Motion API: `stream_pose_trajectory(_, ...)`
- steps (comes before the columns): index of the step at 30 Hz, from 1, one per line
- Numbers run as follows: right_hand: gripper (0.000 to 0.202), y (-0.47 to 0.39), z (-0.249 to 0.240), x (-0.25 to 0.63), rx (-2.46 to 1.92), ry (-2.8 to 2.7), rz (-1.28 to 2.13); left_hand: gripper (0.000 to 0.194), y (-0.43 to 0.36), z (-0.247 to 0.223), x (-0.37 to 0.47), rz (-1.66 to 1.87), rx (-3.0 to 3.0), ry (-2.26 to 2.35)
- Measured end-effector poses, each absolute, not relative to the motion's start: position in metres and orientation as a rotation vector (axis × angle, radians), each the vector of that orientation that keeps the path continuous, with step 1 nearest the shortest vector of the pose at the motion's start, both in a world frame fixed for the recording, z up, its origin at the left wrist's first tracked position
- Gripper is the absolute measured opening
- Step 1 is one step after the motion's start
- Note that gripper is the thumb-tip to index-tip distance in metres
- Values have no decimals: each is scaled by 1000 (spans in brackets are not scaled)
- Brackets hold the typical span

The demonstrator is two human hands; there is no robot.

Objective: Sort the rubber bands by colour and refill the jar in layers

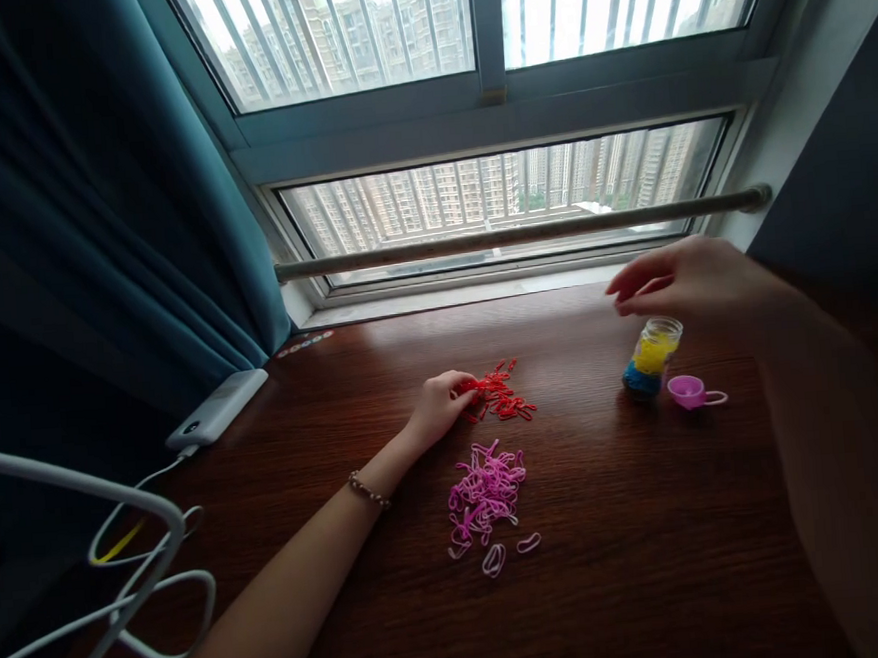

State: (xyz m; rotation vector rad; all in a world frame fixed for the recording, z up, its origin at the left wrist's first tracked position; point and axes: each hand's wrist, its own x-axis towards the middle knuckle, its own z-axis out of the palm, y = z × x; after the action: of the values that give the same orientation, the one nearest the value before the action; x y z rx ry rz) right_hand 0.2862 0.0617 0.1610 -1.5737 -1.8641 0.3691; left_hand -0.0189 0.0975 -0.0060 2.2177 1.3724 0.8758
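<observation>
My left hand (442,404) rests at the left side of a small pile of red rubber bands (505,397), its thumb and fingers closed on some of them. Nearer to me lies a heap of pink rubber bands (487,491), with a few paler loops at its near end. On the right, my right hand (695,279) hovers just above an open clear jar (663,328), slightly blurred. Its thumb and fingers are a little apart, with nothing visible between them. The upright jar holds yellow pieces over blue ones. A pink cup-shaped lid with a loop handle (688,392) sits beside it.
A white power bank-like device (219,409) with a cable lies at the left by the blue curtain (199,235). Thick white tubing (150,500) curves at the lower left. Behind the dark wooden tabletop (612,557) are a window and a horizontal rail (523,235).
</observation>
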Motion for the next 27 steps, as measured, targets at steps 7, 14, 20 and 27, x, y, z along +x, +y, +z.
stream_pose_trajectory(7,9,74,156,350,-1898,-1837,175,23,96,-7,-17,906,2233,1363)
stream_pose_trajectory(14,10,86,151,350,-1837,-1935,302,23,95,-5,-20,904,2282,1358)
stream_pose_trajectory(20,4,69,160,316,-1691,-1851,412,24,95,-5,-20,895,2288,1396)
stream_pose_trajectory(27,49,70,93,219,-1726,-2173,884,29,103,-5,-30,838,2291,1692)
